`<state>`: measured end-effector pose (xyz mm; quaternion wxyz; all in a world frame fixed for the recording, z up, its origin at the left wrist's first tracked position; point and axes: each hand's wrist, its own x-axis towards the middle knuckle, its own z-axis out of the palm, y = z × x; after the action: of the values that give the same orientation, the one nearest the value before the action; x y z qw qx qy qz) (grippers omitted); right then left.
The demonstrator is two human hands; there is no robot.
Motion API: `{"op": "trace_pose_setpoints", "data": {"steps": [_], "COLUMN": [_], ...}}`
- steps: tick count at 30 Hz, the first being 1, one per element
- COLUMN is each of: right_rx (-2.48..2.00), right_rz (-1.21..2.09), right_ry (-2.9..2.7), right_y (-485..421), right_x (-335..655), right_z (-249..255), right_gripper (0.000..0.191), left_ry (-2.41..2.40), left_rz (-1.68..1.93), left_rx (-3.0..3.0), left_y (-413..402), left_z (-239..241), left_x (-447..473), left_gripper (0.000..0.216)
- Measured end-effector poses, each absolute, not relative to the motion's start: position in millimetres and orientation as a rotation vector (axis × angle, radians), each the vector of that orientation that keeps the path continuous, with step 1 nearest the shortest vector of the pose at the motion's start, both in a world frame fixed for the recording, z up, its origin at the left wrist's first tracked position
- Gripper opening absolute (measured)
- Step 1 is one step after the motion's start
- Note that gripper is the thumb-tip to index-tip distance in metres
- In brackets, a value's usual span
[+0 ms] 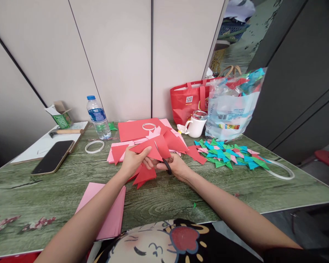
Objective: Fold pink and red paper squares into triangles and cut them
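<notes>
My left hand (pixel 135 160) pinches a sheet of red paper (pixel 150 146) between thumb and fingers, above the middle of the table. A pair of scissors (pixel 167 166) with black handles is in my right hand (pixel 178 166), its blade lying across the red paper. Cut red paper triangles (pixel 144 176) lie on the table just below my hands. Behind them are a red sheet (pixel 131 129) and stacked pink paper (pixel 112 155), with more cut pieces on top. The scissors' lower blade is hidden by the paper.
Right of my hands spreads a strip of folded green, blue and pink paper pieces (pixel 224 155) with a white ring (pixel 283 170). A white mug (pixel 196 126), red bag (pixel 181 104) and plastic bag (pixel 227 117) stand behind. Leftward are a water bottle (pixel 98 118), phone (pixel 53 157) and pink stack (pixel 115 212).
</notes>
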<state>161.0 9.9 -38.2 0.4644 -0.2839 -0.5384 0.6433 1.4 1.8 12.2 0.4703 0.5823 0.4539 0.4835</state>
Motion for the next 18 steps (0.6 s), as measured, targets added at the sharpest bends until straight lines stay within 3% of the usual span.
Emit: {"op": "trace_pose_setpoints", "data": {"steps": [13,18], "right_rx": [-0.788,-0.868], "right_rz": [1.492,1.460], "right_ry": [-1.333,-1.320], "right_y": [3.6,4.4], "right_x": [156.4,156.3], "right_z": [-31.9,-33.3], "right_gripper": [0.035,0.039], "left_ry": [1.136,1.153], "left_rz": [1.144,1.148], "left_rx": [1.440,1.421], "left_y": [2.0,1.8], "left_z": [10.3,10.6], "left_x": [1.2,1.5], "left_gripper": [0.036,0.035]}}
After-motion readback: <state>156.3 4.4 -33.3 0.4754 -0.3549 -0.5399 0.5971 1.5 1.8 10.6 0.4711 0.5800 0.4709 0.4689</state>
